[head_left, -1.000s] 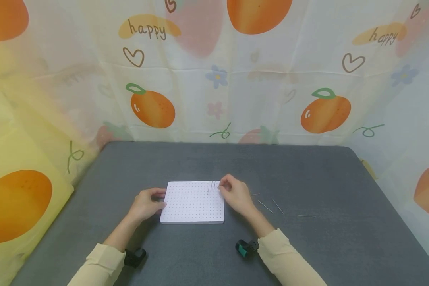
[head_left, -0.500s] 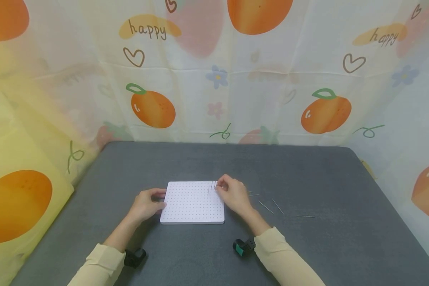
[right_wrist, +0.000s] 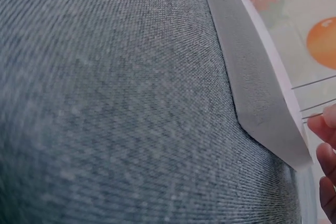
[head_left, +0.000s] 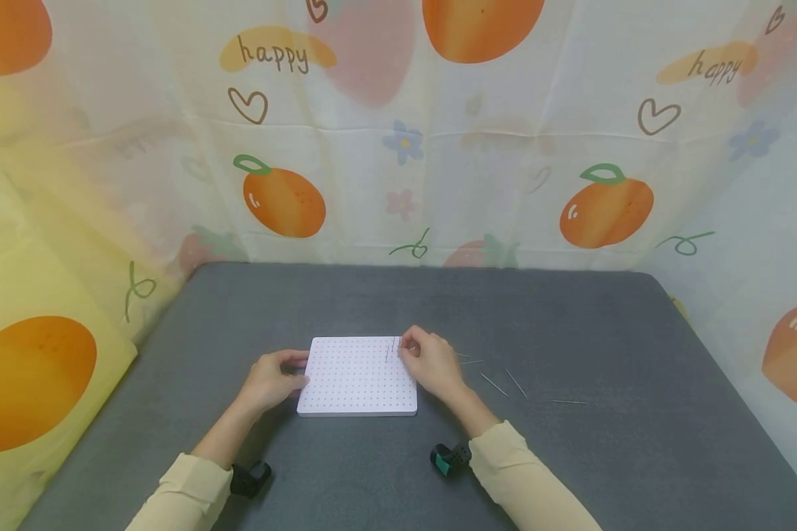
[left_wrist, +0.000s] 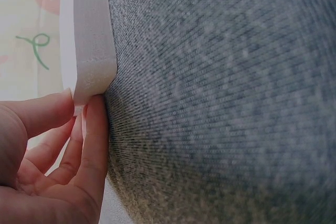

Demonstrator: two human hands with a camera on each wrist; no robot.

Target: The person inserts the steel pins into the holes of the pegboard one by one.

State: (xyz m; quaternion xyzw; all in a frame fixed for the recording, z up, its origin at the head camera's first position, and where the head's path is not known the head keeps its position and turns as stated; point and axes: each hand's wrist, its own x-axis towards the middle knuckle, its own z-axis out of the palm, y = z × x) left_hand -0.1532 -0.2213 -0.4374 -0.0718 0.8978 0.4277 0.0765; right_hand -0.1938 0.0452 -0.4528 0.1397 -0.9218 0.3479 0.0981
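A white pegboard [head_left: 348, 380] with rows of small holes lies flat on the table. My left hand [head_left: 274, 380] holds its left edge. In the left wrist view the thumb rests at the upper edge of the board [left_wrist: 92, 30], with the fingers against its side. Near the board's back right corner, my right hand [head_left: 435, 363] pinches a thin metal pin [right_wrist: 313, 116] between thumb and forefinger; the fingertips partly hide it. Just left of those fingertips, a few thin pins [head_left: 387, 354] stand upright in the board.
Several loose thin pins [head_left: 494, 384] lie scattered on the dark grey table [head_left: 345, 472] to the right of the board, one pin [head_left: 568, 402] farthest out. A fruit-printed cloth [head_left: 478, 184] hangs behind the table and along both sides.
My right hand has shifted slightly left and toward me over the board's back right corner, uncovering more of the loose pins beside it. My left hand and the board stay put.
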